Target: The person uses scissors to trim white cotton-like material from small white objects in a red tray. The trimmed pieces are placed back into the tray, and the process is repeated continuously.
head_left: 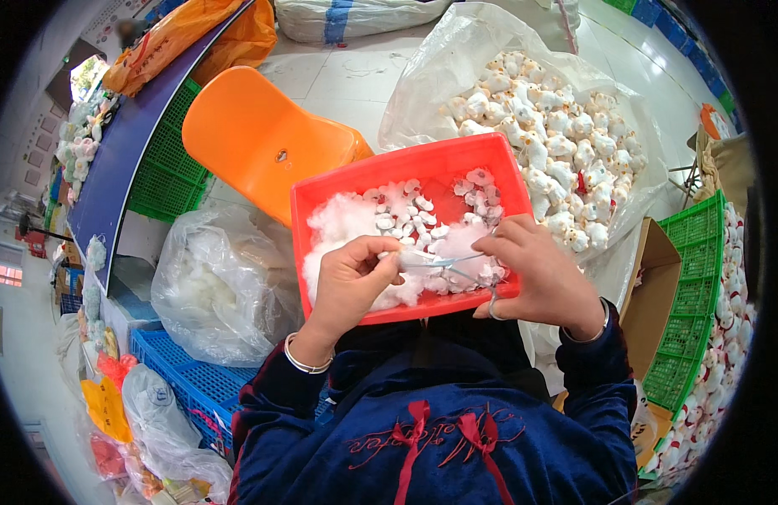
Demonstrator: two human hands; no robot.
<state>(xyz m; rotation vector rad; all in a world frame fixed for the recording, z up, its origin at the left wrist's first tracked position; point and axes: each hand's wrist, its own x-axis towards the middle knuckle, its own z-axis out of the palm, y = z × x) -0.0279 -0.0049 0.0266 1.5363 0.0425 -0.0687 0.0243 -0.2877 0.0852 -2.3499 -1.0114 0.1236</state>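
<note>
My left hand point(353, 282) pinches a small white fabric piece point(414, 257) between thumb and fingers, over the red plastic tub point(406, 313) on my lap. My right hand point(544, 273) is closed around a slim metal tool with ring handles point(461, 271), scissors or forceps; I cannot tell which. One finger ring shows below the hand, and the tool's tip reaches the white piece. Fluffy white stuffing point(345, 223) lies in the tub's left part. Several small white and grey stuffed pieces point(406, 217) lie in its middle, with more near the right wall.
An orange chair point(254, 135) stands beyond the tub. At the far right, a large clear bag point(422, 84) holds many white stuffed toys point(565, 160). A bag of stuffing point(212, 290) and a blue crate point(187, 370) are on the left. Right of me stand a cardboard box point(654, 290) and a green crate point(687, 311).
</note>
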